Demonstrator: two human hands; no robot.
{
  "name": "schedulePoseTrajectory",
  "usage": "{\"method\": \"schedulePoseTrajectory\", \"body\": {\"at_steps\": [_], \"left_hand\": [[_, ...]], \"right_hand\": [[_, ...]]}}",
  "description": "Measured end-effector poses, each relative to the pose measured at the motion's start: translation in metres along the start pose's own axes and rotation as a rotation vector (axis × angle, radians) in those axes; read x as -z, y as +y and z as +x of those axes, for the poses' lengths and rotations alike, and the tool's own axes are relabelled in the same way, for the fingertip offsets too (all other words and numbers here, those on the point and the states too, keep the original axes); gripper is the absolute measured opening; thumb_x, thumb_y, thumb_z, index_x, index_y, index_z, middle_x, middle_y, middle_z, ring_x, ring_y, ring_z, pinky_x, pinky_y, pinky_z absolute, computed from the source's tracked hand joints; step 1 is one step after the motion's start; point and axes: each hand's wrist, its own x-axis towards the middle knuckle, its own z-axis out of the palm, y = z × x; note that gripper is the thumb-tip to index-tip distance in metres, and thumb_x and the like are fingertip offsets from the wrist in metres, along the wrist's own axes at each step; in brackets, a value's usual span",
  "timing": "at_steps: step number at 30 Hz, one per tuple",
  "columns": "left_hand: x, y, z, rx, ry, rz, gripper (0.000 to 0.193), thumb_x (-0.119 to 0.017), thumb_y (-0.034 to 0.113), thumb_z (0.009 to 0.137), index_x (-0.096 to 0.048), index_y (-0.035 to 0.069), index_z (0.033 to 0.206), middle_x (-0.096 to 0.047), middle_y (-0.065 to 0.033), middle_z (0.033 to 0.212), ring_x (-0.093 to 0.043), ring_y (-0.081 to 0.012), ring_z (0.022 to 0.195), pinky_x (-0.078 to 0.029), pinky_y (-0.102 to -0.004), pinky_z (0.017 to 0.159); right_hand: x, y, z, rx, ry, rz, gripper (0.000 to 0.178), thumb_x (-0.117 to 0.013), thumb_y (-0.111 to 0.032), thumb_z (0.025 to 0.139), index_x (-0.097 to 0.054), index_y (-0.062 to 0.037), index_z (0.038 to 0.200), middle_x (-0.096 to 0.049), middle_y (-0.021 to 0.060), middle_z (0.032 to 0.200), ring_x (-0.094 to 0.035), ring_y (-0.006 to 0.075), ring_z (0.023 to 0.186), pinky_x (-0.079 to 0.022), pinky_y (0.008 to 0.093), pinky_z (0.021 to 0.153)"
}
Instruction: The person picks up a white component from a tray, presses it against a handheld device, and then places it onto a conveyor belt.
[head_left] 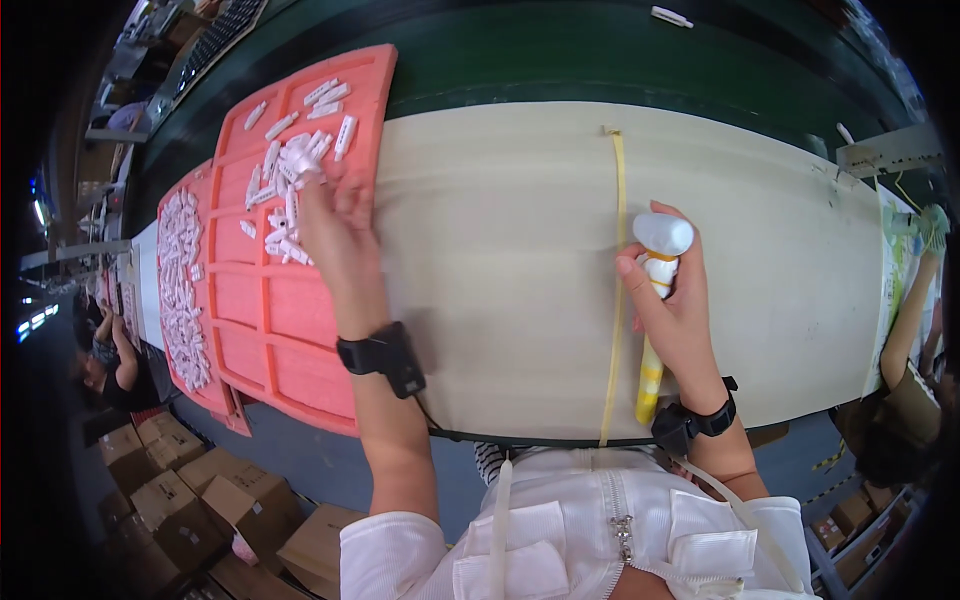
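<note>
At the left, my left hand (340, 215) reaches over a pink divided tray (310, 345), among small white plastic pieces (345, 138) scattered in its far compartments. Motion smears its fingertips against the white pieces, so whether it grips any is unclear. My right hand (680, 300) is closed around a mallet-like tool (663, 236) above the right part of the pale work surface. The tool has a thick, rounded white head at the far end. Its white and yellow handle (649, 385) points back toward me. A black band sits on each of my wrists.
A second pink tray (203, 300), full of white pieces, adjoins at the left. Yellow tape (617, 200) crosses the pale work surface (500, 250). Beyond runs a dark green belt (540, 60) carrying a white piece (671, 17). Cardboard boxes (250, 495) stand lower left; people work at both sides.
</note>
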Motion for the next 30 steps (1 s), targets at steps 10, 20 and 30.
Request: {"method": "schedulePoseTrajectory", "body": {"at_steps": [10,20,30], "left_hand": [[-0.132,-0.028,0.008,-0.085,-0.573,0.39,0.047,-0.062,0.016,0.101,-0.047,0.004,0.144,-0.07,-0.0115,0.101,-0.066,-0.0124,0.069,-0.054,-0.0264,0.062],[-0.334,-0.16,0.047,-0.462,-0.978,0.953,0.057,-0.066,0.025,0.095,-0.049,0.017,0.149,-0.071,-0.0228,0.114,-0.072,-0.0366,0.102,-0.056,-0.0486,0.09],[-0.288,-0.127,0.014,-0.815,-0.91,0.945,0.022,-0.059,0.008,0.093,-0.057,0.006,0.115,-0.068,-0.0214,0.094,-0.067,-0.0413,0.09,-0.054,-0.0491,0.085]], "right_hand": [[0.006,0.014,0.005,0.035,-0.023,-0.027,0.056,-0.066,-0.008,0.098,-0.039,-0.0095,0.147,-0.065,0.0024,0.098,-0.058,0.0084,0.078,-0.048,0.0252,0.069],[0.004,0.005,0.009,-0.038,-0.073,-0.042,0.057,-0.067,-0.009,0.096,-0.038,-0.0105,0.146,-0.066,0.0061,0.094,-0.064,0.0148,0.083,-0.051,0.0295,0.075],[0.007,0.004,0.007,-0.055,-0.048,-0.048,0.056,-0.066,-0.008,0.096,-0.039,-0.0102,0.145,-0.065,0.004,0.093,-0.062,0.012,0.08,-0.05,0.0283,0.073]]}}
